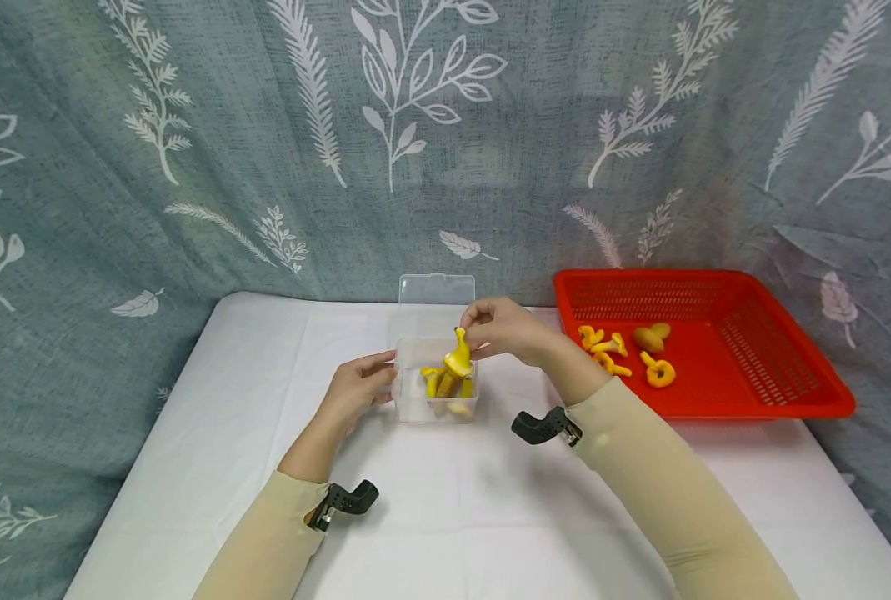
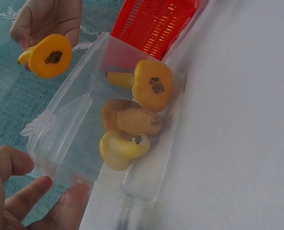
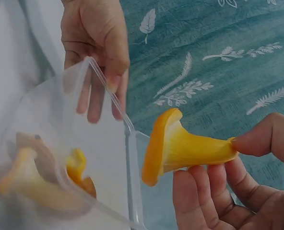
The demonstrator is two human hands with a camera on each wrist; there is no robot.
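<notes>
My right hand pinches a yellow chanterelle-like mushroom by its stem end, cap downward, over a clear plastic box. In the right wrist view the right fingers hold that mushroom just beyond the box's rim. My left hand rests its fingertips against the box's left side, fingers loosely spread. Inside the box lie a yellow mushroom, a brownish one and another yellow one. The box's clear lid stands raised at the back.
A red plastic basket stands at the right of the white-covered table. It contains several yellow mushrooms and a brown mushroom. A patterned grey-green curtain hangs behind. Both wrists wear black camera mounts.
</notes>
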